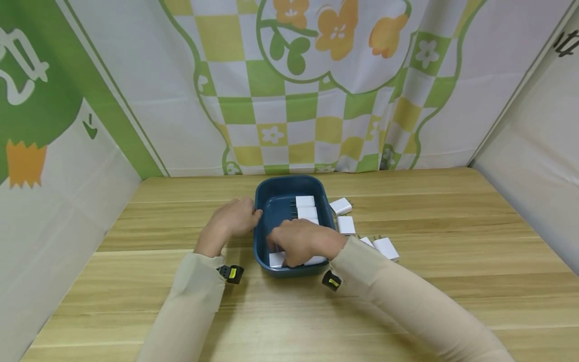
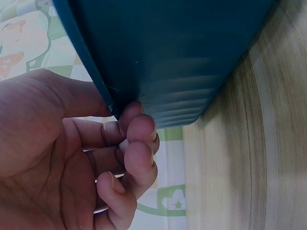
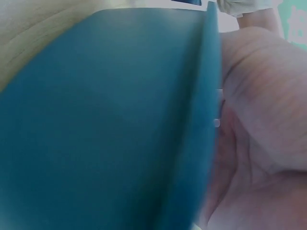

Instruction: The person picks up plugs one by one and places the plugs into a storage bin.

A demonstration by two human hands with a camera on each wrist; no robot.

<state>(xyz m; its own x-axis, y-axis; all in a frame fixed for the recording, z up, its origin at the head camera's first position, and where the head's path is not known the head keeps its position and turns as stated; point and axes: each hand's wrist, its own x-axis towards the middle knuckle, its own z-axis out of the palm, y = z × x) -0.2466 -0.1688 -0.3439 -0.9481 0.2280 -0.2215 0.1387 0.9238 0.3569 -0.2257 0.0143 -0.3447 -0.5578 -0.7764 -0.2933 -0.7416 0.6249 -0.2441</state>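
Note:
A dark blue tray point(image 1: 264, 201) stands at the table's middle with a row of white chargers point(image 1: 305, 202) inside. My left hand point(image 1: 244, 217) grips the tray's left rim; in the left wrist view its fingers point(image 2: 139, 143) curl against the blue tray wall point(image 2: 182, 62). My right hand point(image 1: 286, 251) is down inside the front of the tray, fingers curled over a white charger point(image 1: 276, 259). The right wrist view is blurred and shows only the tray wall point(image 3: 105, 124) beside my right hand's palm point(image 3: 259, 124).
Several more white chargers point(image 1: 346, 224) lie loose on the wooden table point(image 1: 452, 226) just right of the tray, partly hidden by my right sleeve point(image 1: 407, 301). Patterned cloth walls point(image 1: 289, 100) close in the back and both sides.

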